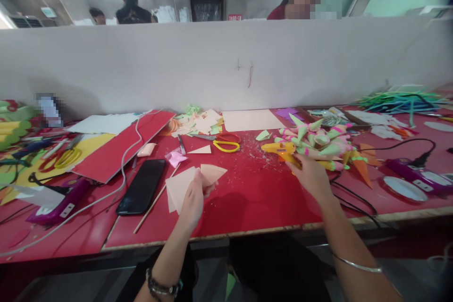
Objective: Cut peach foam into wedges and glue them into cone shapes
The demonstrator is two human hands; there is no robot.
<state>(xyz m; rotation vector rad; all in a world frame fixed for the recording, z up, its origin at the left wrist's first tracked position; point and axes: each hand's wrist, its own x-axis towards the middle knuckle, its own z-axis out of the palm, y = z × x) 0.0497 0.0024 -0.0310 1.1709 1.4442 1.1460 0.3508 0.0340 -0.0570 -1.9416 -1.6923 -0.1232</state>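
My left hand (pixel 193 200) is closed on a piece of peach paper rolled into a cone (pixel 213 172), its tip pointing right. Under that hand lie flat peach paper sheets (pixel 177 186), with a thin wooden stick (pixel 152 210) beside them. My right hand (pixel 313 177) grips a yellow glue gun (pixel 283 147) whose nozzle points left, apart from the cone. Just behind the glue gun sits a cluster of green and pink paper cones (pixel 316 137). Orange cones (pixel 361 170) lie to its right.
A black phone (pixel 141 186) and a red board (pixel 123 146) lie at left, crossed by a white cable (pixel 123 165). Yellow-handled scissors (pixel 226 146) rest in the middle. Purple power strips (pixel 417 174) stand at the sides. A white partition (pixel 177 66) closes the back; people are beyond it.
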